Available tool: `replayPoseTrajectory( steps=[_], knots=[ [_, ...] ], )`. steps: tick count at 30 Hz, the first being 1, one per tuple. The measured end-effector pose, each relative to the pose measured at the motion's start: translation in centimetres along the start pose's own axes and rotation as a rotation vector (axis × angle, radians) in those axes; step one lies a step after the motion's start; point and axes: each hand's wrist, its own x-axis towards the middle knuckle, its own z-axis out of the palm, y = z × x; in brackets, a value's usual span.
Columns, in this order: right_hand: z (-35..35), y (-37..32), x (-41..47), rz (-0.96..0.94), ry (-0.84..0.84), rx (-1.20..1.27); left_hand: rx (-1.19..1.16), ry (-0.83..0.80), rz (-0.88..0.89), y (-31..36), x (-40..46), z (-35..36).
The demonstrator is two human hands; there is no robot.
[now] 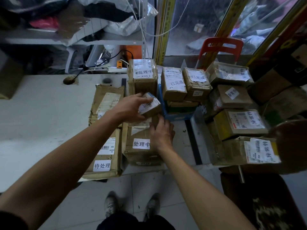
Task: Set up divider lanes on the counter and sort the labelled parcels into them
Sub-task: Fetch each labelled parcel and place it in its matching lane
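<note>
My left hand (131,107) grips a small cardboard parcel (152,106) with a barcode label, holding it just above a larger box labelled 处理中 (141,145). My right hand (162,131) rests on that larger box's far right corner, fingers touching the small parcel's underside. Behind them stands a tall box marked 处理中 (142,75). On the left lie two flat boxes marked 待处理 (104,156) (106,100). Two boxes marked 已完成 (173,83) (196,83) sit on a blue tray (176,116). Several parcels marked 异常件 (240,122) pile up at the right.
The white counter (41,113) stretches left, with a cable hole (69,80) near its back. A red plastic chair (221,47) stands behind the parcels by the glass door. Shelves with bags fill the top left. A dark object (292,145) sits at the right edge.
</note>
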Motion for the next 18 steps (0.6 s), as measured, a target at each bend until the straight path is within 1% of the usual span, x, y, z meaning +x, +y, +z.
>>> replayPoseTrajectory(
  steps=[4, 7, 11, 15, 16, 18],
  knots=[
    [-0.3, 0.3, -0.4, -0.018, 0.011, -0.044, -0.097, -0.103, 0.064, -0.4, 0.6, -1.6],
    [-0.2, 0.6, -0.4, -0.021, 0.02, -0.074, -0.171, -0.192, 0.062, -0.7, 1.1, -2.6],
    [-0.2, 0.2, -0.3, -0.019, 0.016, -0.073, -0.236, -0.229, 0.031, -2.1, 1.8, -2.9],
    [-0.4, 0.4, -0.5, -0.042, 0.008, -0.032, -0.301, -0.3, 0.051, -2.7, 2.7, -4.2],
    [-0.5, 0.6, -0.8, -0.043, 0.009, -0.019, -0.314, -0.303, 0.057, -2.7, 3.0, -4.7],
    [-0.5, 1.0, -1.4, -0.047, 0.004, -0.044, -0.273, -0.228, 0.091, -2.3, 3.5, -5.1]
  ],
)
